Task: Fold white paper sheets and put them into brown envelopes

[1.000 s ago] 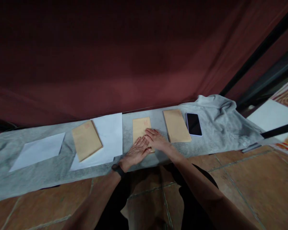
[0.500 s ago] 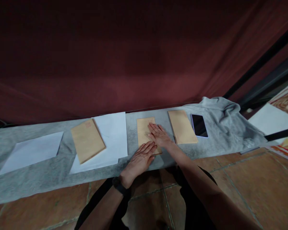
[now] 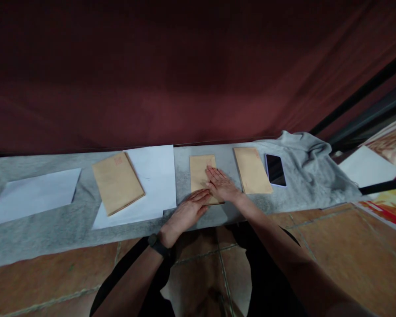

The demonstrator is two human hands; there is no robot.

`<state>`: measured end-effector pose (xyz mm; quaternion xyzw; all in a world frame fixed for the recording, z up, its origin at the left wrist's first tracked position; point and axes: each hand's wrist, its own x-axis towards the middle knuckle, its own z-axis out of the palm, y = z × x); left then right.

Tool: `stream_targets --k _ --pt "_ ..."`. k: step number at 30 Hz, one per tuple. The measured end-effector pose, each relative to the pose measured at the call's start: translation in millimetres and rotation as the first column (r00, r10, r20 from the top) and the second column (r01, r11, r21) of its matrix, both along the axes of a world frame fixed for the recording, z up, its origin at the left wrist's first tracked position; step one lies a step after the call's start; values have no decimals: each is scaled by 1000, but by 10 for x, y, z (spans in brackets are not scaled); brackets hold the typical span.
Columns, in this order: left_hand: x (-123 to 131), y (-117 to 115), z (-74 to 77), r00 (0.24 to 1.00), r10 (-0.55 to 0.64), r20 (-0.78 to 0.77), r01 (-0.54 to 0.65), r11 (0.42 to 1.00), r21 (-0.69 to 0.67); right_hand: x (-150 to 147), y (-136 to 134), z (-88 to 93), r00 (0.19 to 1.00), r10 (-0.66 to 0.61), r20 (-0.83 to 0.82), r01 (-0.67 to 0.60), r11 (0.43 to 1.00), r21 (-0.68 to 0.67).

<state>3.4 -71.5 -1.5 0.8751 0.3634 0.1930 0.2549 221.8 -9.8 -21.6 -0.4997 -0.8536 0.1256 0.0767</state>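
Observation:
A brown paper envelope [image 3: 199, 171] with small red print lies flat on the grey cloth in front of me. My right hand [image 3: 221, 182] rests flat across its right side, fingers stretched out and pointing up-left. Lower down, my left hand [image 3: 192, 208] lies with extended fingers over the envelope's near left part, its fingertips close to the right hand. Neither hand grips anything. To the right is a pile of brown envelopes [image 3: 252, 171]; on the left, another stack of envelopes [image 3: 118, 182] sits askew on white paper sheets [image 3: 155, 176].
The grey cloth [image 3: 53, 237] covers a long low bench against a dark red curtain [image 3: 185, 114]. A phone [image 3: 276, 170] lies beside the right pile. More white paper [image 3: 36, 193] is at far left. Printed boards [image 3: 386, 207] and dark bars stand at right, above a tiled floor [image 3: 343, 237].
The view has shifted slightly, so the bench sits higher in the picture. My left hand has slid a little toward the envelope's near edge; the right hand stays flat on it.

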Motion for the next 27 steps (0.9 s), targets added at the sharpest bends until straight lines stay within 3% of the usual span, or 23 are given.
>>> stream_targets --k 8,13,17,27 --pt "96 2 -96 996 92 -7 -91 993 76 146 -232 91 985 18 -169 -43 989 -144" --pt "191 -63 -151 946 300 -120 -286 950 123 37 -598 31 994 -66 -89 68 997 22" --pt "247 -126 -182 894 396 -212 -363 915 178 -91 -819 -29 993 -112 -32 115 985 130" --pt "164 -223 -199 790 559 -252 -491 823 285 203 -768 19 991 -104 79 87 978 189"
